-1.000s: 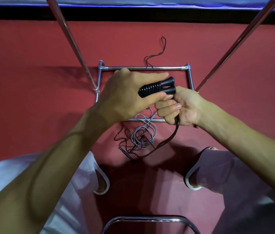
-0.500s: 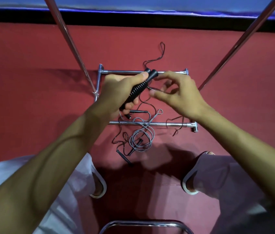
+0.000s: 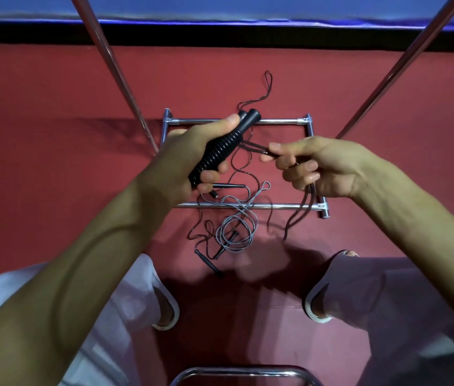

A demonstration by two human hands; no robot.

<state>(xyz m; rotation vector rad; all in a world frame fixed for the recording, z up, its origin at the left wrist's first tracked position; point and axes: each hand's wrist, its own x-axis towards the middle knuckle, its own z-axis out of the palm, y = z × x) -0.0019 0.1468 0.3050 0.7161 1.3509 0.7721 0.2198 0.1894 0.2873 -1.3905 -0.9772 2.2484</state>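
Observation:
My left hand (image 3: 189,160) grips two black ribbed skipping-rope handles (image 3: 227,146) held side by side, their ends pointing up and away. To their right, my right hand (image 3: 315,165) pinches the dark rope (image 3: 253,147) close to the handles, and loops of it hang below that hand (image 3: 301,213). On the red floor beneath lies a tangle of a grey rope (image 3: 237,232) and thin dark ropes with slim black handles (image 3: 228,186).
A chrome rectangular frame (image 3: 248,206) lies on the red floor (image 3: 53,162) under my hands. Two slanted metal poles (image 3: 114,71) (image 3: 393,71) rise at left and right. A chrome bar (image 3: 242,370) curves at the bottom edge. My knees and slippers flank the tangle.
My right hand has pulled away to the right with the dark rope, which now hangs in loops below it. My left hand keeps its grip on the handles, tilted more upright.

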